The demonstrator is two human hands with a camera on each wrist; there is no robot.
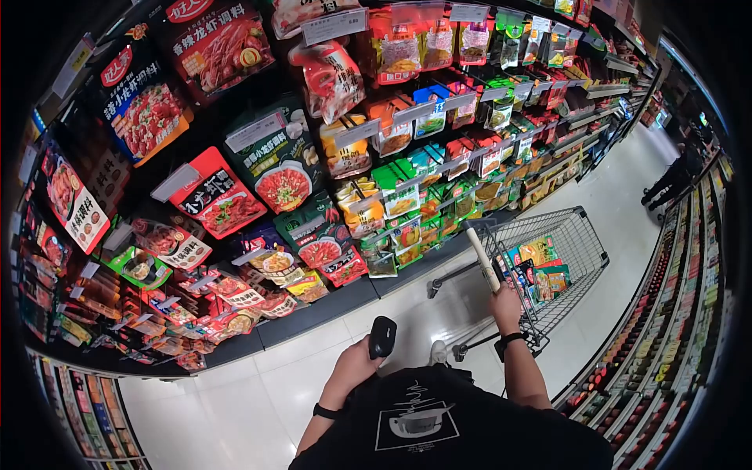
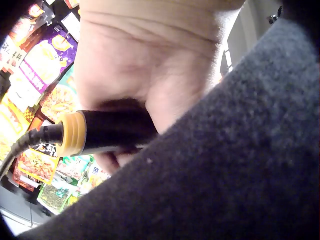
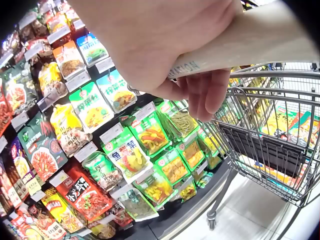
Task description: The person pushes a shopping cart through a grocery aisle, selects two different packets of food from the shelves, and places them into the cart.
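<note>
My right hand (image 1: 507,308) grips the pale handle (image 1: 483,262) of a wire shopping cart (image 1: 583,235). In the right wrist view, that hand's fingers (image 3: 200,95) curl under the handle (image 3: 255,37), which bears printed letters. My left hand (image 1: 352,368) holds a black handheld device (image 1: 382,337) with a rounded end, in front of the dark shirt. The left wrist view shows the device's black cylindrical body (image 2: 115,131), a yellow ribbed collar (image 2: 72,133) and a cable (image 2: 22,142). Dark cloth covers part of that hand. Several colourful food packets (image 1: 540,252) lie in the cart.
Along the left stands a long shelf of hanging seasoning packets (image 1: 282,168) with price tags (image 1: 334,26). Shelves of bottles and jars (image 1: 666,313) line the right. A white tiled floor (image 1: 313,345) runs between them, and a person in dark clothes (image 1: 680,174) is farther up the aisle.
</note>
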